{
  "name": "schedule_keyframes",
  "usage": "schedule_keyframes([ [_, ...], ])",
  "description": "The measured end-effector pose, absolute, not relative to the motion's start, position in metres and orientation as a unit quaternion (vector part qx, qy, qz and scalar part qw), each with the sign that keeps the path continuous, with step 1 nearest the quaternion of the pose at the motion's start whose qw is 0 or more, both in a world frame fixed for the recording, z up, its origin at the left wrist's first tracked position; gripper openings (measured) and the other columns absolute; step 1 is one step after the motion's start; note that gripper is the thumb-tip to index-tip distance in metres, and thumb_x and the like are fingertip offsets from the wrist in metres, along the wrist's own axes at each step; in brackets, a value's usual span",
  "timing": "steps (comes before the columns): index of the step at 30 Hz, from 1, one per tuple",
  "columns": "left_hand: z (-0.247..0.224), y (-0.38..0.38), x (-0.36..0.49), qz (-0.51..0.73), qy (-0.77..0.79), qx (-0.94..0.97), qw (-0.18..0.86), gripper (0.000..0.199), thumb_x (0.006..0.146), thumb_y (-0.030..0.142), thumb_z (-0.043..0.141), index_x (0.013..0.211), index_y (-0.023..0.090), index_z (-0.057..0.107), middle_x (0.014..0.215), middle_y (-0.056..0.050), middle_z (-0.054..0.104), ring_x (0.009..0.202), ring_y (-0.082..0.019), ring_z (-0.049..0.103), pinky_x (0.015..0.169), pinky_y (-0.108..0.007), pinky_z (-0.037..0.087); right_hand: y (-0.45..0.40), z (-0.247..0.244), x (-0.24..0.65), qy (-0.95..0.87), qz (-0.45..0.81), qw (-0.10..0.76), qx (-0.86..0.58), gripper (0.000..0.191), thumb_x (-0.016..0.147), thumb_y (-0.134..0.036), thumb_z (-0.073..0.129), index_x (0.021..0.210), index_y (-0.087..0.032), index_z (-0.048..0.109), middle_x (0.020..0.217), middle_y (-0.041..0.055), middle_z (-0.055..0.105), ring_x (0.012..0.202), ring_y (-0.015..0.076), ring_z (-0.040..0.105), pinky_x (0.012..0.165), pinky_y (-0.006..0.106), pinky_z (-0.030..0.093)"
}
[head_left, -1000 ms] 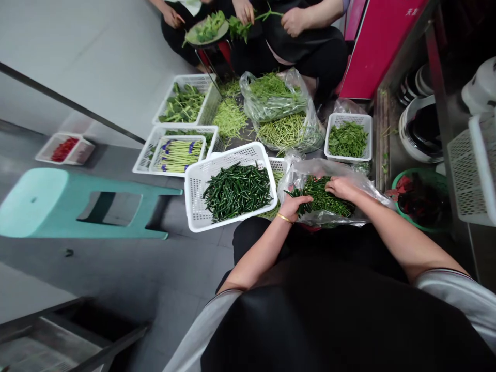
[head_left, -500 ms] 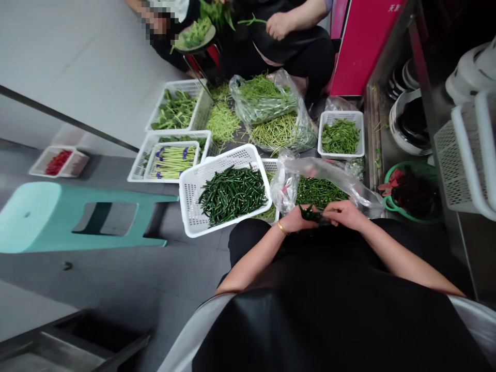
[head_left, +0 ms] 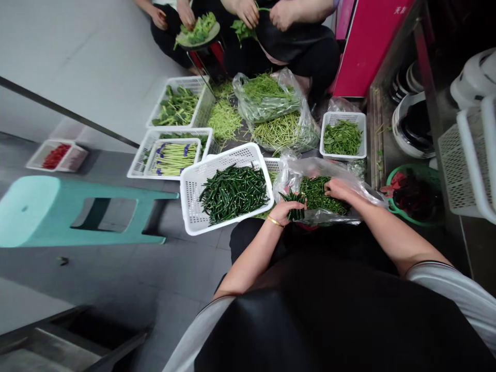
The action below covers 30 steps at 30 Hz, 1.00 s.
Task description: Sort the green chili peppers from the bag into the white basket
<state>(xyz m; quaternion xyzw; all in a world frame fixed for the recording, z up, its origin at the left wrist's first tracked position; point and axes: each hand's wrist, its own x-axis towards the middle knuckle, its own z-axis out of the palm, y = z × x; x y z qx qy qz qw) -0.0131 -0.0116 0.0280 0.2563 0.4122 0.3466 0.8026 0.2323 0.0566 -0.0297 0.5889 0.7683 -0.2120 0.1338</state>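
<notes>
Basket [head_left: 194, 202], white, holding dark chillies [head_left: 234, 194]. Bag [head_left: 289, 175], clear plastic, just right of it, holding green chillies [head_left: 321, 195]. Right hand [head_left: 338, 189], nearer these, fingers bent at them; pinch cannot be told. Left hand [head_left: 281, 212], curled around chilli bunch [head_left: 293, 201], pods roughly left-to-right, just left of those green chillies.

Dark green chillies [head_left: 290, 198] show in the left hand [head_left: 283, 212], with a gold bangle [head_left: 276, 222] at its wrist. Left of that hand, the basket [head_left: 194, 199] is white, patterned with holes; farther left, pale green stems [head_left: 174, 164] carry purple bands and the stool [head_left: 29, 212] is turquoise. Right of the right hand [head_left: 336, 189], the tub [head_left: 428, 178] is green; beyond, the cabinet [head_left: 372, 46] is magenta.
</notes>
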Motion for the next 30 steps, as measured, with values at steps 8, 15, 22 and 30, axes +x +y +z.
schedule_keyframes([
  [8, 0.010, -0.008, 0.003, 0.322, 0.375, 0.242, 0.835, 0.029, 0.053, 0.020, 0.078, 0.080, 0.011, 0.074, 0.082, -0.010, 0.075, 0.077, -0.021, 0.068, 0.075, -0.033, 0.051, 0.027, 0.008, 0.274, 0.633, -0.477, -0.106, 0.601, 0.034, 0.080, -0.052, 0.065, 0.078, -0.020, 0.055, 0.065, -0.0009, 0.061, 0.050, 0.0115, 0.052, 0.050, 0.024, 0.038],
  [15, 0.003, -0.003, 0.032, 0.394, 0.433, 0.176, 0.791, 0.042, 0.042, 0.021, 0.091, 0.077, 0.012, 0.070, 0.066, -0.002, 0.071, 0.060, -0.014, 0.063, 0.067, -0.030, 0.050, -0.004, 0.019, 0.213, 0.639, -0.493, -0.219, 0.548, 0.036, 0.090, -0.056, 0.051, 0.090, -0.021, 0.051, 0.067, 0.0005, 0.064, 0.049, 0.0127, 0.051, 0.050, 0.025, 0.039],
  [22, 0.005, -0.008, 0.039, 0.439, 0.420, 0.143, 0.781, 0.047, 0.043, 0.025, 0.091, 0.082, 0.013, 0.068, 0.072, -0.001, 0.070, 0.066, -0.015, 0.064, 0.073, -0.033, 0.051, -0.029, 0.019, 0.193, 0.778, -0.177, -0.135, 0.588, 0.034, 0.101, -0.035, 0.045, 0.119, -0.014, 0.065, 0.108, 0.0160, 0.069, 0.093, 0.0255, 0.065, 0.076, 0.032, 0.048],
  [30, 0.010, -0.013, 0.039, 0.443, 0.394, 0.230, 0.772, 0.041, 0.050, 0.029, 0.088, 0.081, 0.015, 0.067, 0.077, -0.001, 0.070, 0.068, -0.013, 0.062, 0.073, -0.030, 0.049, -0.021, 0.027, 0.199, 0.818, -0.187, 0.040, 0.543, 0.033, 0.099, -0.037, 0.050, 0.089, -0.014, 0.072, 0.086, 0.0149, 0.072, 0.081, 0.0243, 0.068, 0.070, 0.030, 0.046],
])
